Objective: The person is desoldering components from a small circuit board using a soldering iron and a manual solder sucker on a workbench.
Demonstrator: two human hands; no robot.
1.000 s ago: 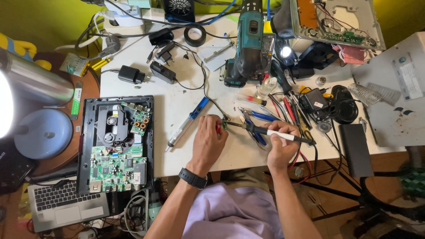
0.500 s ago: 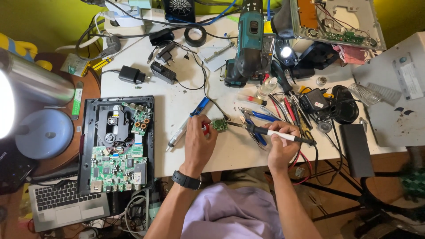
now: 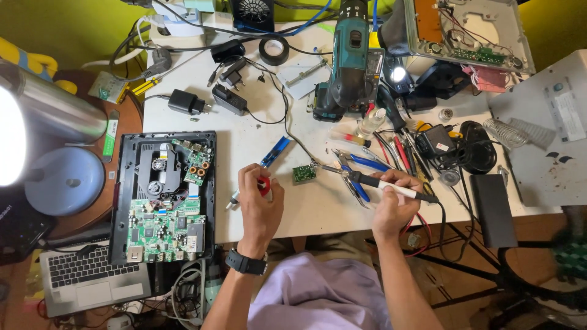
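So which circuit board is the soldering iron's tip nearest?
The small loose green board on the white table, right at the tip; the other boards sit inside the opened black case further left.

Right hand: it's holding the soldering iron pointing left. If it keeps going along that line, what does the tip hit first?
Probably the small green circuit board. The right hand aims the soldering iron up-left, its tip just right of the board. Height above the table is unclear.

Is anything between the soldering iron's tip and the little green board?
Nothing visible is. The soldering iron in the right hand points its tip at the small green board across bare white table. The blue pliers lie beside it.
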